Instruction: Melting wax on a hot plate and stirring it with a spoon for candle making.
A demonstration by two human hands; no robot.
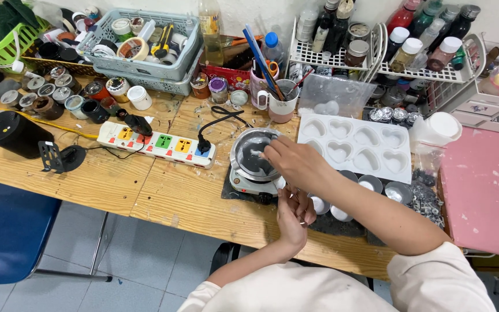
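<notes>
My right hand (pixel 295 163) pinches something unclear over the melting pot (pixel 253 155); my left hand (pixel 291 215) waits, loosely curled and unladen; the heart mould (pixel 353 144) sits unfilled.

A tall clear bottle (pixel 210 29) with a yellow label stood at the far edge of my table, behind the grey basket. Right of it, a clear plastic bag (pixel 333 95) leaned just beyond the white heart mould. Further right, a white wire rack held brown and red bottles (pixel 428 37) with white caps. Small lidded jars (pixel 47 95) clustered far left.
</notes>
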